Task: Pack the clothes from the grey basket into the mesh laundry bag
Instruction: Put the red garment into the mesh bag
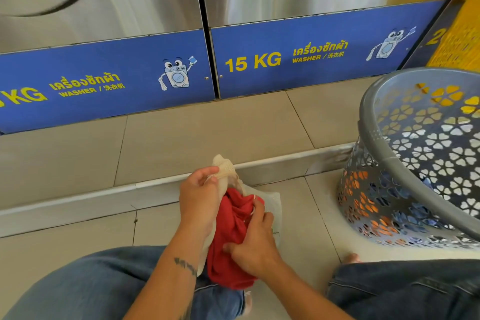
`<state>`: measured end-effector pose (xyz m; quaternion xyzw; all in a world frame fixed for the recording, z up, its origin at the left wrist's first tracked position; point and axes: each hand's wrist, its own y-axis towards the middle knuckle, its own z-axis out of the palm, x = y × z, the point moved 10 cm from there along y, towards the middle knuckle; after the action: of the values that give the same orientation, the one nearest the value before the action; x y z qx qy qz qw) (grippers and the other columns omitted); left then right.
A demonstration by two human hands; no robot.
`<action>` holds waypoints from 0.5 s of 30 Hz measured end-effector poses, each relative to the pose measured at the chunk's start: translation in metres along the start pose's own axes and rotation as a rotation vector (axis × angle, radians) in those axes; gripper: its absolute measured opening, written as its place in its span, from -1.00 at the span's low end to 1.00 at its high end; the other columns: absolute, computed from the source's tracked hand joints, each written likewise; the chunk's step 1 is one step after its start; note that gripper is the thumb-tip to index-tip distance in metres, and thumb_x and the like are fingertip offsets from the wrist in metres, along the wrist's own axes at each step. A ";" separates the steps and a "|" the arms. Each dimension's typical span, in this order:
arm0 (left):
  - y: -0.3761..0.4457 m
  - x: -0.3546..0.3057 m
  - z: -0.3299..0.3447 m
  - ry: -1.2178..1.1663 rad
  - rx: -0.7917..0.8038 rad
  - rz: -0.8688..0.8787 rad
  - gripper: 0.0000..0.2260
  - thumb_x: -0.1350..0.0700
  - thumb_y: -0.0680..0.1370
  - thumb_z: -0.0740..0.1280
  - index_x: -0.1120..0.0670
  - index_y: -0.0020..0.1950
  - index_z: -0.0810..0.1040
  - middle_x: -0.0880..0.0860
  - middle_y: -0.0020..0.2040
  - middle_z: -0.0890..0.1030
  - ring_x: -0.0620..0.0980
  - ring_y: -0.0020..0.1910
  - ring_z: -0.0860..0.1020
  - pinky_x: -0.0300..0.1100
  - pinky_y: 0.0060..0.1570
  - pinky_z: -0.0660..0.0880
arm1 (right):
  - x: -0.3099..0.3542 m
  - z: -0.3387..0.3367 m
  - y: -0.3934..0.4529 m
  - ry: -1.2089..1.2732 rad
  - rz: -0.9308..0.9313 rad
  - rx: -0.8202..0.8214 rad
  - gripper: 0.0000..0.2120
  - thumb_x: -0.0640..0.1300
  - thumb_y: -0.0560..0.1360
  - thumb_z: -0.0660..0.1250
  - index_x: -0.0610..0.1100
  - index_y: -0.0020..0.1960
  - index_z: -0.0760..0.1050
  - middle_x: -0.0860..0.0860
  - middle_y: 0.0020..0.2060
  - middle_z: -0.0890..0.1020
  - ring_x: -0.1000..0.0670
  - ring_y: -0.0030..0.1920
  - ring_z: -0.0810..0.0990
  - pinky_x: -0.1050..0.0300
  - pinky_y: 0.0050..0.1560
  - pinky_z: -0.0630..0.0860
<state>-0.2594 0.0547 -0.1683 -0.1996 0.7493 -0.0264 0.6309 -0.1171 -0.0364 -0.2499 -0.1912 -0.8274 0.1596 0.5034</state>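
A cream mesh laundry bag lies on the floor between my knees. My left hand pinches the bag's upper rim and holds its mouth apart. A red garment sits partly inside the mouth, its lower part hanging out toward me. My right hand grips the red cloth, fingers pressed into it at the bag's opening. The grey basket, with flower-shaped holes, stands tilted at the right; orange and blue clothes show through its lower wall.
Two steel washers with blue panels stand close ahead on a raised tiled step. A yellow basket is at the far right. My denim-clad knees fill the bottom of the view.
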 end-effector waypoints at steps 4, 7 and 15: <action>0.003 -0.004 -0.011 0.092 -0.035 0.051 -0.73 0.23 0.53 0.27 -0.11 -0.08 0.66 -0.06 -0.08 0.68 -0.06 -0.15 0.60 -0.12 -0.11 0.53 | 0.016 -0.016 -0.009 -0.258 -0.112 -0.162 -0.42 -0.04 0.28 0.28 0.19 0.26 0.20 0.05 0.02 0.36 -0.09 -0.02 0.51 -0.08 -0.05 0.57; 0.003 -0.005 -0.008 0.160 0.001 0.077 -0.73 0.21 0.53 0.25 -0.13 -0.07 0.66 -0.10 -0.06 0.66 -0.10 -0.12 0.59 -0.11 -0.09 0.55 | 0.027 -0.032 -0.009 -0.495 -0.246 -0.217 -0.44 -0.05 0.30 0.25 0.17 0.28 0.26 0.07 0.10 0.44 -0.05 0.06 0.44 0.04 -0.07 0.53; -0.004 -0.003 0.011 0.251 0.139 0.094 -0.74 0.20 0.57 0.23 -0.10 -0.02 0.66 -0.08 -0.02 0.64 -0.20 -0.18 0.55 -0.32 -0.32 0.36 | 0.039 -0.039 -0.015 -0.650 -0.297 -0.238 -0.44 -0.14 0.39 0.20 0.12 0.38 0.30 0.01 0.39 0.30 -0.10 0.23 0.39 -0.05 0.00 0.58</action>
<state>-0.2476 0.0543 -0.1669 -0.1154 0.8271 -0.0732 0.5451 -0.1008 -0.0285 -0.1960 -0.0658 -0.9754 0.0398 0.2067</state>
